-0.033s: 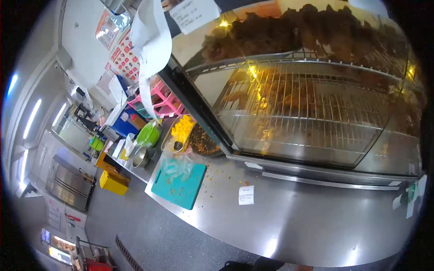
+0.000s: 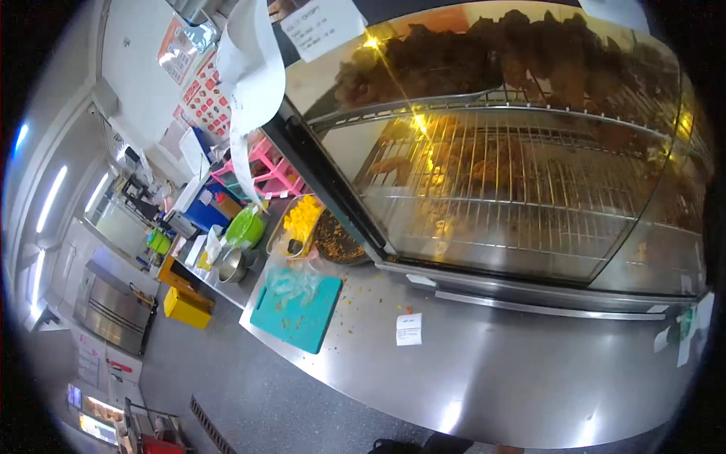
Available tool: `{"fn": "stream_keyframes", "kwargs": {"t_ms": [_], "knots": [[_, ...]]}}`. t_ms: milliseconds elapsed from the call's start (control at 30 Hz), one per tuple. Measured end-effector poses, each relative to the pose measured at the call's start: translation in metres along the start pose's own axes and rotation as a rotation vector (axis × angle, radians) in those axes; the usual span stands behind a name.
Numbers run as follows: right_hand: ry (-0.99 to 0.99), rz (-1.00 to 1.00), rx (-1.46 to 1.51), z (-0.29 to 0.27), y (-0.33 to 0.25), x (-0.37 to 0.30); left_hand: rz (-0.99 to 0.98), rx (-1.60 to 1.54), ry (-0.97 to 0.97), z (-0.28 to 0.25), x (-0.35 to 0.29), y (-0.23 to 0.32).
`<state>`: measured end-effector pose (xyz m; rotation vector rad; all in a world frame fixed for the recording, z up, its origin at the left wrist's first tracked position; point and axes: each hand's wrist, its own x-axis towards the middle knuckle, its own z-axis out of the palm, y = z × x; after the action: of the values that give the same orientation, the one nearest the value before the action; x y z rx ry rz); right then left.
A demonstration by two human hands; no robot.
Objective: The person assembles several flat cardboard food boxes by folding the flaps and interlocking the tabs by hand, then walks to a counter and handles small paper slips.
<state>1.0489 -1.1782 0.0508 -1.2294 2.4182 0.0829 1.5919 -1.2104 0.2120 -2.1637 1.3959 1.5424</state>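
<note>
Neither of my hands shows; only dark shapes, too cut off to name, lie at the lower edge. A glass-fronted warming cabinet [image 2: 484, 219] stands on the steel counter [image 2: 529, 371]. Dark brown fried pieces [image 2: 446, 64] are heaped on its upper level, with more browned food on the wire racks below. A small printed slip [image 2: 408, 330] lies flat on the counter. At its left end is a teal cutting board [image 2: 306, 318] with crumbs and a crumpled clear plastic bag [image 2: 291, 284]. Behind it sit a tray of yellow chunks [image 2: 302, 218] and a dark round pan [image 2: 336, 238] with orange-brown bits.
A long paper strip [image 2: 253, 76] hangs beside the cabinet. Further back stand a green bowl [image 2: 244, 228], a steel bowl [image 2: 231, 266] and pink stacked trays [image 2: 272, 170]. A yellow bin [image 2: 187, 306] is on the grey floor [image 2: 265, 401], near a floor drain [image 2: 212, 427].
The whole view has shifted very slightly, so the counter things sit a little further left. Nothing on the counter has visibly moved.
</note>
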Motion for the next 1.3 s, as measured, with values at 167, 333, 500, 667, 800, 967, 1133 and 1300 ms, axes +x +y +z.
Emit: {"fn": "stream_keyframes", "kwargs": {"t_ms": [167,333,500,667,800,967,1133,1300], "knots": [[0.058,0.013,-0.012,-0.027,-0.003,-0.012,0.023,0.077,-0.033,-0.009,0.005,-0.004],[0.04,0.04,0.044,-0.029,-0.024,0.0,0.069,-0.14,0.006,0.002,0.027,-0.008],[0.028,-0.001,0.207,-0.037,-0.087,0.019,0.188,0.039,0.119,0.016,0.045,0.034],[-0.487,-0.08,0.675,-0.049,-0.207,0.007,0.596,0.298,0.656,0.033,0.073,0.066],[-1.057,-0.247,1.371,-0.04,-0.282,-0.033,0.809,0.646,0.956,0.001,0.062,0.08],[-1.223,0.184,1.551,-0.102,-0.358,-0.026,0.326,-0.769,-0.006,-0.042,0.037,0.088],[-1.325,0.342,1.593,-0.133,-0.395,-0.036,0.976,-0.235,0.758,-0.099,-0.064,0.211],[-1.461,0.151,1.653,-0.211,-0.417,-0.07,0.553,-0.649,0.859,-0.106,-0.039,0.193]]}}
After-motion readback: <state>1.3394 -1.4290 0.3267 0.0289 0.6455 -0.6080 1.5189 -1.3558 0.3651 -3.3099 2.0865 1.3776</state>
